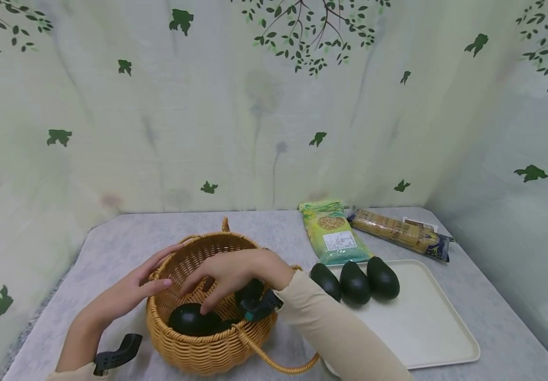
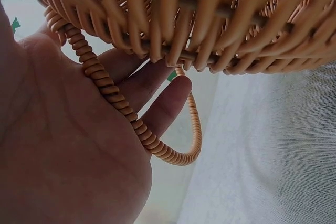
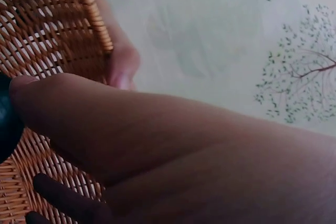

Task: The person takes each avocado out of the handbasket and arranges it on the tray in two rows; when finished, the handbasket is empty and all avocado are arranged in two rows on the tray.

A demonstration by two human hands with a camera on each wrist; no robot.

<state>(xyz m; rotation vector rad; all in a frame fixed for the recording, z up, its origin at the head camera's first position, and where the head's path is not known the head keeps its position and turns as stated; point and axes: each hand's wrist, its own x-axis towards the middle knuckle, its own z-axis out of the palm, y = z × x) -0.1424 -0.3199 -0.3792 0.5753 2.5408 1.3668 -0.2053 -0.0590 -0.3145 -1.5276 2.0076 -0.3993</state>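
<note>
A woven wicker basket (image 1: 197, 349) stands on the grey cloth and holds dark green avocados; one avocado (image 1: 190, 320) lies in the open and another (image 1: 251, 291) sits partly under my right wrist. My right hand (image 1: 202, 299) reaches down into the basket, and its straight fingertips (image 3: 21, 85) touch the top of the avocado (image 3: 6, 124). My left hand (image 1: 164, 267) rests flat against the basket's left rim. In the left wrist view its palm (image 2: 63, 145) lies open against the coiled handle (image 2: 105, 85) beside the basket wall (image 2: 210, 19).
A cream tray (image 1: 426, 328) to the right carries three avocados (image 1: 355, 283) along its far edge. Behind it lie a green packet (image 1: 333, 233) and a yellow packet (image 1: 400, 233). The basket's other handle (image 1: 278, 365) droops toward the front. Leaf-printed curtains enclose the table.
</note>
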